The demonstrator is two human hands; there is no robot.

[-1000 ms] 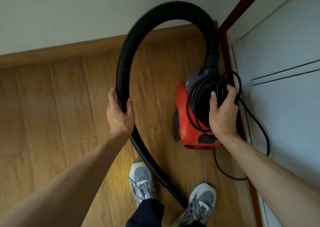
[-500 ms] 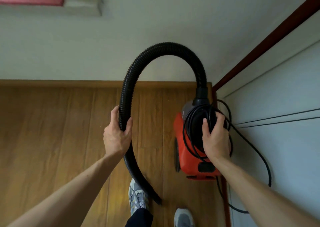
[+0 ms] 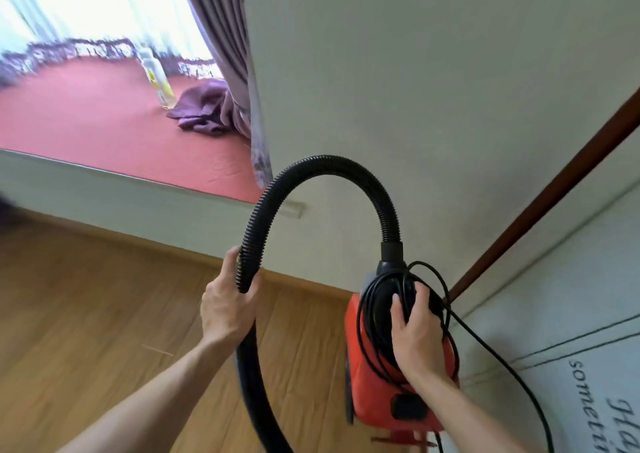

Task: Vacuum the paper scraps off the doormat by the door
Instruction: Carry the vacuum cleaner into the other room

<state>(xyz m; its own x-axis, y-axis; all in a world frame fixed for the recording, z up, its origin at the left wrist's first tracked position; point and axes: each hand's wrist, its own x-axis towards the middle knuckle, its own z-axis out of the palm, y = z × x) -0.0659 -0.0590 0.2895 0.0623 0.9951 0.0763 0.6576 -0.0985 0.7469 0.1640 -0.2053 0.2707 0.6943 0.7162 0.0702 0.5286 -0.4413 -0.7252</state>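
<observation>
A: What sits nearest?

B: Both hands. The left hand (image 3: 227,309) has fingers and thumb wrapped round the hose (image 3: 322,164), low on its near limb. The right hand (image 3: 415,335) is clamped on the black top of the vacuum (image 3: 363,383), its fingers curled over it with loops of cord (image 3: 367,314) caught beneath them.

A: Is the vacuum on the floor (image 3: 86,331)?

B: I cannot tell for sure. From the grip I judge it is being carried. The hose arches up from its front and comes down to the left hand, and its far end runs out of sight at the bottom edge.

A: And the doormat, the scraps?

B: Neither is in view. Past the hands there is only bare wood, then the wall (image 3: 433,72) and a brown trim (image 3: 554,182) slanting down on the right. Farther off, a red-topped ledge (image 3: 86,117) carries a bottle (image 3: 157,78), with a curtain (image 3: 225,20) pooling beside it.

A: So which step is this?

B: Fetching, I would say. No suction has begun, and the cord is not yet unwound.

A: What does the next move ask?

B: Find the doormat, set the vacuum down near it, and free the cord from under the right fingers. The loose strand hanging to the right could snag. Then plug in and bring the hose's mouth over the scraps.
</observation>
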